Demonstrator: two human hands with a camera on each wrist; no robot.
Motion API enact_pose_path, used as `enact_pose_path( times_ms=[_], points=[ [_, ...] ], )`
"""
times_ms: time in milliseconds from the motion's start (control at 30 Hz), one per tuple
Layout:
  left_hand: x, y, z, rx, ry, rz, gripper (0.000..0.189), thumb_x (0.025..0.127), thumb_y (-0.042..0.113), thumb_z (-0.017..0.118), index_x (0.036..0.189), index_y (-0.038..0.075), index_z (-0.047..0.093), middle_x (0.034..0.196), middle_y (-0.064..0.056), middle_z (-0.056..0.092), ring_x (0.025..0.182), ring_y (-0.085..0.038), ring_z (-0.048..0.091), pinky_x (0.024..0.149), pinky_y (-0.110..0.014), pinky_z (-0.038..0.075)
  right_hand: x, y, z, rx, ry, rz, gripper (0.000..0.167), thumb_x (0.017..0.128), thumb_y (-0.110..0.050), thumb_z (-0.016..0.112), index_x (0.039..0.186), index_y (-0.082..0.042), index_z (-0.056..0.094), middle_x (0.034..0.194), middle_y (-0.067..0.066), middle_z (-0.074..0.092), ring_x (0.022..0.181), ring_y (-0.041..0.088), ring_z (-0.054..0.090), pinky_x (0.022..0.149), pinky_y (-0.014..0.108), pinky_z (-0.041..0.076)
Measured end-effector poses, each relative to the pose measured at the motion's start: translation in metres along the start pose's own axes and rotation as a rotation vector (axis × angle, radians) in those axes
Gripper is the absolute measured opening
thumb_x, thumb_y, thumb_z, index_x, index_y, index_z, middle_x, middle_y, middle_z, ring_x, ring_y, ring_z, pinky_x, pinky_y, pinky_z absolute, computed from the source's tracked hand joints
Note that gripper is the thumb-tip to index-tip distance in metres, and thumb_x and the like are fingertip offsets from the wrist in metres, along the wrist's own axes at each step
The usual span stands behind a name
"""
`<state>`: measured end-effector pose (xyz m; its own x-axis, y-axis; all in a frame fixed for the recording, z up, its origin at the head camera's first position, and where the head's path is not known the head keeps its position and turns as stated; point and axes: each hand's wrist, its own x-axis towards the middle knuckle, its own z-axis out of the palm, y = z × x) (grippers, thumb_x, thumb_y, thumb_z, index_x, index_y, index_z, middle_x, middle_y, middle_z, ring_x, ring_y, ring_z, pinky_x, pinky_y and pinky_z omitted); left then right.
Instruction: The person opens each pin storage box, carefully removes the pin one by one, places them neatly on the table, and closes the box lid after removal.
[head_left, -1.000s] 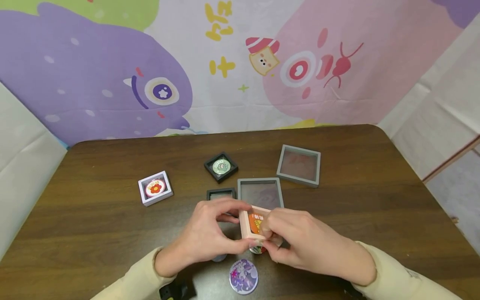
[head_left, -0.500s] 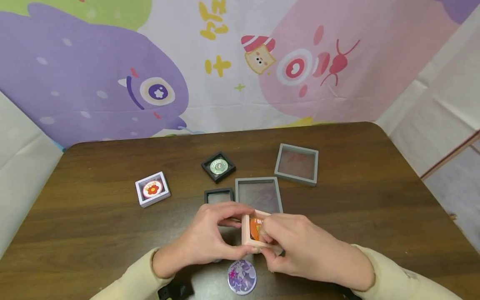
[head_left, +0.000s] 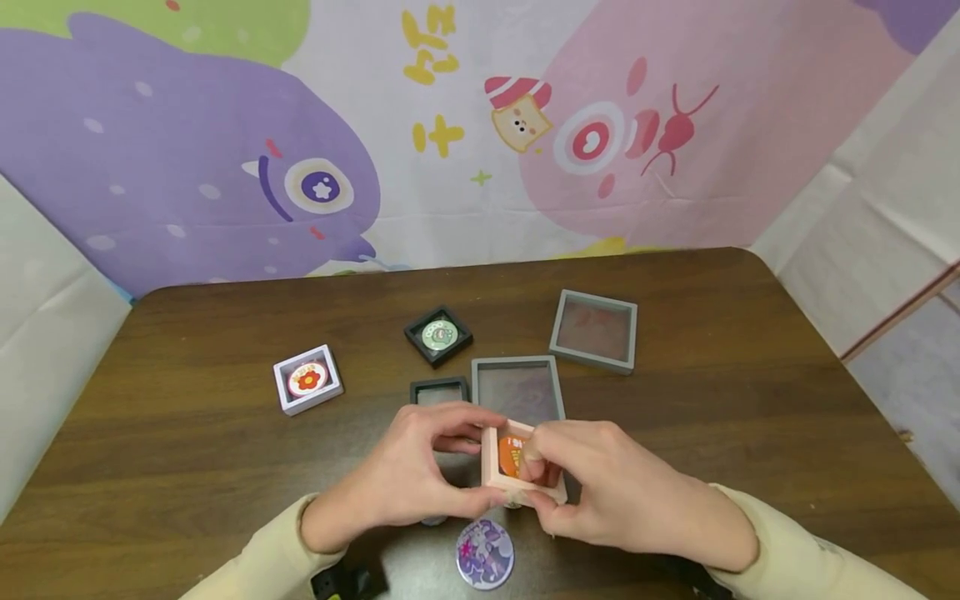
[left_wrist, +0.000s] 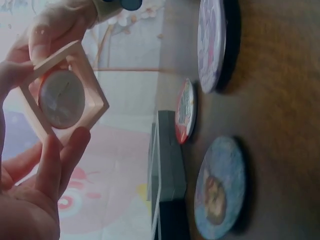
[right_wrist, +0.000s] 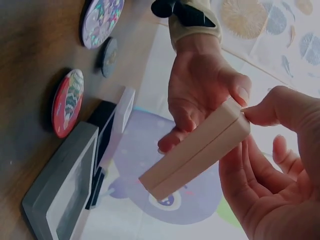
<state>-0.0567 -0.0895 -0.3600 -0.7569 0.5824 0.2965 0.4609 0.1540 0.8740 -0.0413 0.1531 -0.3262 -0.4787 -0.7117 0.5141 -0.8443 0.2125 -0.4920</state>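
Note:
Above the front of the table, both hands hold a small pink square display frame. A round orange badge sits inside it; the badge's plain back shows in the left wrist view. My left hand grips the frame's left side between thumb and fingers. At the opposite side, my right hand pinches the frame, its curled fingers over the face and covering part of the badge. Seen from the right wrist, the frame's two halves meet along a thin seam. Below lie a purple badge, a red badge and a blue badge.
Beyond the hands lie a grey frame, another grey frame at back right and a black frame. A black frame with a green badge and a white frame with a flower badge stand farther off.
The pink frame has shifted slightly towards the person and tilted a little. The right fingers have moved slightly over its face; both hands keep their hold.

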Motion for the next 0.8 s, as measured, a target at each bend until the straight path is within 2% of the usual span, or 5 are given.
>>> enact_pose_path(
  times_ms=[200,300,400,567,800],
  points=[
    [-0.001,-0.001,0.004,-0.013,0.055,-0.022,0.05,0.071,0.017,0.088,0.116,0.005,0.069,0.107,-0.005,0.072,0.088,-0.011,0.071,0.077,-0.03,0.058,0.001,0.0,-0.003,0.009,-0.015,0.016,0.034,0.072,0.001,0.076,0.094,-0.016,0.057,0.086,-0.009,0.058,0.08,0.004,0.056,0.069,0.012,0.046],
    [-0.002,0.001,0.006,-0.016,0.064,0.015,0.049,0.071,0.017,0.087,0.115,0.006,0.069,0.107,-0.003,0.072,0.088,-0.011,0.071,0.077,-0.03,0.058,0.002,-0.001,-0.006,-0.039,-0.032,0.029,0.037,0.073,-0.005,0.078,0.103,-0.016,0.061,0.11,-0.003,0.063,0.102,0.013,0.058,0.081,0.024,0.051],
    [-0.002,0.002,0.007,-0.024,0.063,0.055,0.049,0.072,0.018,0.087,0.116,0.006,0.068,0.109,-0.003,0.071,0.089,-0.012,0.071,0.076,-0.03,0.058,0.002,0.001,-0.01,-0.047,-0.105,0.104,0.051,0.075,-0.014,0.079,0.122,-0.016,0.06,0.135,0.0,0.057,0.117,0.017,0.056,0.088,0.034,0.053],
    [-0.004,0.004,0.01,-0.061,0.051,0.054,0.05,0.071,0.016,0.088,0.116,0.006,0.069,0.112,-0.005,0.07,0.089,-0.012,0.071,0.075,-0.032,0.058,0.001,0.002,-0.012,0.003,-0.203,0.201,0.063,0.077,-0.02,0.08,0.134,-0.017,0.052,0.131,-0.003,0.059,0.098,0.008,0.061,0.079,0.025,0.053],
    [-0.003,0.002,0.011,-0.081,0.038,0.052,0.05,0.07,0.016,0.088,0.115,0.004,0.069,0.107,-0.005,0.072,0.086,-0.011,0.071,0.073,-0.032,0.059,-0.001,0.0,-0.003,-0.067,-0.137,0.122,0.052,0.069,-0.018,0.077,0.116,-0.014,0.056,0.128,0.0,0.059,0.089,0.008,0.062,0.072,0.017,0.051]
  ],
)
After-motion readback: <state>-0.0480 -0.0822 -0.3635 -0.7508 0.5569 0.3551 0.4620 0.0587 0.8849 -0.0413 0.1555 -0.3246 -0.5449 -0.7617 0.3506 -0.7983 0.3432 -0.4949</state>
